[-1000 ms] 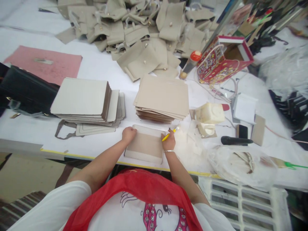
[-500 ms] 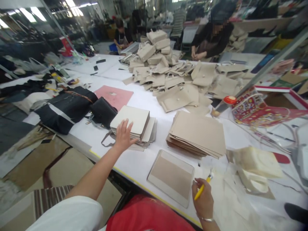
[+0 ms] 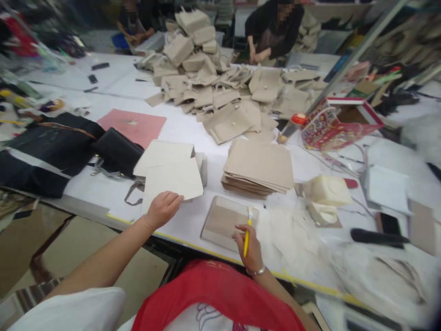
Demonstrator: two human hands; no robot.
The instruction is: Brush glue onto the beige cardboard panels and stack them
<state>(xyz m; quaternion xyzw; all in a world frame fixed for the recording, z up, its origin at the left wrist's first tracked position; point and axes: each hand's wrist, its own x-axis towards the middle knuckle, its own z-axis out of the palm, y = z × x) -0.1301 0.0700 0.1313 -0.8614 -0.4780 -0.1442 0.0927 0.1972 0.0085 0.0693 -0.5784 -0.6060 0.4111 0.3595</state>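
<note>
Left hand (image 3: 163,210) grasps a light, stiff card sheet (image 3: 172,180) by its near edge; right hand's (image 3: 251,247) grip clenches a yellow pencil (image 3: 245,241)

Yellow-handled tool (image 3: 248,228): tip end blurred, exact kind can't be told, middle hidden behind right-hand fingers (image 3: 241,237). Right of it, plastic bag (image 3: 375,280): smeared by blur, contents unclear, lower part cut off by picture's edge.
</note>
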